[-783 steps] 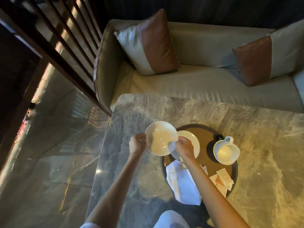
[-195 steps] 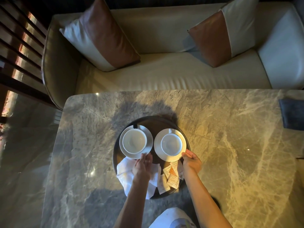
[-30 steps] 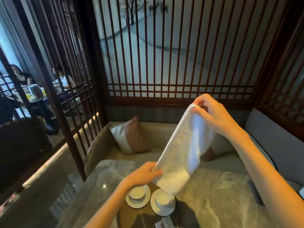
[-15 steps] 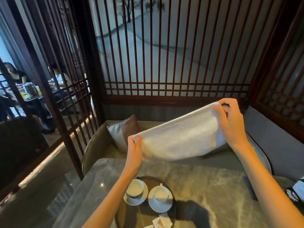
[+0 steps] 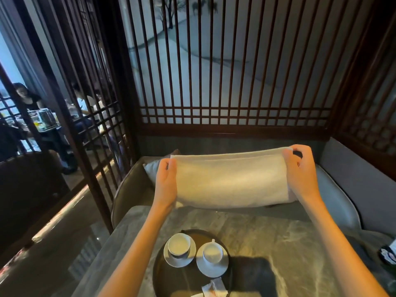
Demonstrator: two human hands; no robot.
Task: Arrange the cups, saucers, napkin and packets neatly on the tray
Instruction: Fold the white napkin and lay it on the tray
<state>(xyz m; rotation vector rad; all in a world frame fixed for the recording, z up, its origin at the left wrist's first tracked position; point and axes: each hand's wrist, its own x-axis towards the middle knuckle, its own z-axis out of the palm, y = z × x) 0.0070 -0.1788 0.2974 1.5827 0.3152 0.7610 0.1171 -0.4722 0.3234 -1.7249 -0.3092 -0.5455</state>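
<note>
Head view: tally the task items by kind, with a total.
Cups: 2
Saucers: 2
Napkin: 1, held up by left hand and right hand
Packets: cut off at frame edge, uncountable
Total counted: 5

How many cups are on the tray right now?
2. The left cup sits on the left saucer, the right cup on the right saucer beside it, both at the tray's far side. None appears hidden.
</note>
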